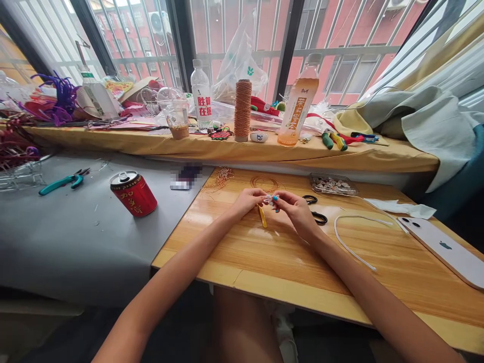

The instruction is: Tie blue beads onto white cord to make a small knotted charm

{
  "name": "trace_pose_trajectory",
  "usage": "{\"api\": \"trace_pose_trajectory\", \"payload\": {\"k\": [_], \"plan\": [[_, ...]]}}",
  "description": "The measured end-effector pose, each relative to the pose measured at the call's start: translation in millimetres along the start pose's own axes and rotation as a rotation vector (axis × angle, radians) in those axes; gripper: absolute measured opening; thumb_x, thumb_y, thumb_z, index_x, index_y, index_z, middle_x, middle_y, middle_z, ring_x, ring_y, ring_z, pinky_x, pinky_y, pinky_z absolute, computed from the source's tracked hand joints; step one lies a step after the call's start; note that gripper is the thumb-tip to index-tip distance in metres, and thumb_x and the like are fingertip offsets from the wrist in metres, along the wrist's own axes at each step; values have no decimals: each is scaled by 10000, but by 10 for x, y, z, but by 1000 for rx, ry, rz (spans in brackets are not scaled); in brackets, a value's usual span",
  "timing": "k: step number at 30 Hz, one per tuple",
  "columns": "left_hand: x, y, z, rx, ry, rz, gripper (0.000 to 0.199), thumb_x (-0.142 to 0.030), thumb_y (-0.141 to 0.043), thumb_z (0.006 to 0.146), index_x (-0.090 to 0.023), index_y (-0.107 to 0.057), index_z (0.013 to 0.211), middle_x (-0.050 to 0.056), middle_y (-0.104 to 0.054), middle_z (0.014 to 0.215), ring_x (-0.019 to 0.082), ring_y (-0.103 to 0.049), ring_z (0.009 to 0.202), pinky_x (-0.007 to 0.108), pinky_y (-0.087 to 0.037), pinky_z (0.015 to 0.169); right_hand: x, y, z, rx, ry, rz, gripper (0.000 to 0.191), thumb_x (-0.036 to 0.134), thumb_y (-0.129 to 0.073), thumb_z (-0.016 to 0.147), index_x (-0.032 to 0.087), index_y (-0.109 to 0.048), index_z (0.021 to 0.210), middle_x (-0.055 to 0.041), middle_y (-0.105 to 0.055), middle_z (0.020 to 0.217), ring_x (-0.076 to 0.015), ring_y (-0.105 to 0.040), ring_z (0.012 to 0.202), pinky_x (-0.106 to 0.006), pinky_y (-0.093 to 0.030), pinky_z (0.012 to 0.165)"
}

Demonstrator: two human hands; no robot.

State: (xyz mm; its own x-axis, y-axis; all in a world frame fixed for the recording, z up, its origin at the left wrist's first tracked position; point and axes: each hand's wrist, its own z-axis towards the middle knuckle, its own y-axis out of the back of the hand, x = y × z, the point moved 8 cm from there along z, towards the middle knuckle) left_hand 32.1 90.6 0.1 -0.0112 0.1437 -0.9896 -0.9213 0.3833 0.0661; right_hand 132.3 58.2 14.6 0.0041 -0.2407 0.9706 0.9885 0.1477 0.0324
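Note:
Over the wooden board point(227, 247), my left hand point(249, 200) and my right hand point(297, 210) meet fingertip to fingertip. Both pinch a small whitish piece point(268, 200), whose details are too small to make out. A yellow-handled tool point(262, 217) lies just below my left fingertips. Black scissor handles point(319, 218) show beside my right hand, with the rest of the scissors hidden. Behind my hands lie a loop of copper-coloured wire point(264, 183) and a tangle of thin strands point(223, 179).
A red can point(134, 194) and teal pliers point(66, 183) stand or lie on the grey surface at left. At right are a clear tray of small pieces point(333, 184), a white cord point(351, 247) and a phone point(446, 247). Bottles and a thread spool point(242, 111) line the ledge.

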Motion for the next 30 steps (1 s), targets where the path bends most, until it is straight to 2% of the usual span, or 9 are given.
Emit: {"api": "trace_pose_trajectory", "payload": {"k": [6,13,16,18,20,23,25,28,30], "plan": [[39,-158,-38,39,35,1,106,-222,-558,619,-119,-574,639,-16,-538,574,66,-455,550,186,-351,552,-49,178,13,-184,32,12,222,358,-632,604,187,-599,742,25,-528,634,-77,-407,528,-216,-310,482],[25,-208,-70,-72,-46,32,178,-294,-525,678,-124,-579,685,-14,-534,578,67,-456,536,177,-352,511,-176,253,-8,-341,-70,155,266,382,-664,526,192,-593,699,24,-549,628,-51,-334,432,-212,-253,401],[-8,-274,-120,-69,-70,92,178,-283,-490,714,-127,-576,718,-8,-553,595,61,-432,486,176,-350,481,-218,269,-27,-393,-92,244,277,349,-685,492,191,-586,697,22,-561,649,-37,-309,414,-205,-236,378],[-45,-314,-165,-73,-100,216,186,-278,-454,748,-134,-572,736,-5,-562,588,63,-425,460,180,-344,474,-245,266,-39,-415,-112,290,288,328,-700,469,187,-581,691,34,-535,601,-34,-308,413,-198,-240,377],[-145,-324,-217,-110,-202,460,206,-280,-422,778,-151,-580,750,5,-574,603,79,-452,492,189,-340,500,-246,256,-44,-414,-114,265,286,330,-700,471,182,-574,681,39,-517,579,-36,-312,416,-197,-243,379],[-350,-340,-308,-151,-448,889,258,-268,-360,821,-176,-597,778,36,-596,693,111,-498,612,209,-335,570,-191,235,-33,-379,-61,119,266,362,-675,519,175,-567,673,39,-503,571,-44,-316,423,-206,-246,389],[-438,-317,-346,-156,-571,1075,284,-240,-320,839,-188,-599,825,49,-595,722,124,-503,659,221,-335,602,-169,210,-22,-338,-30,35,268,386,-661,542,175,-565,676,49,-471,540,-50,-319,430,-208,-250,401],[-537,-209,-363,-208,-670,1173,271,-201,-329,834,-203,-600,844,54,-602,790,142,-500,746,238,-345,663,-185,138,-4,-237,-35,-49,274,405,-648,566,169,-568,680,51,-460,536,-53,-329,442,-207,-257,415],[-573,-144,-349,-243,-679,1125,233,-204,-368,821,-204,-602,814,48,-609,867,154,-490,818,253,-353,714,-186,82,4,-161,-28,-95,263,398,-635,593,161,-576,691,43,-476,556,-53,-343,455,-205,-267,426]]}}
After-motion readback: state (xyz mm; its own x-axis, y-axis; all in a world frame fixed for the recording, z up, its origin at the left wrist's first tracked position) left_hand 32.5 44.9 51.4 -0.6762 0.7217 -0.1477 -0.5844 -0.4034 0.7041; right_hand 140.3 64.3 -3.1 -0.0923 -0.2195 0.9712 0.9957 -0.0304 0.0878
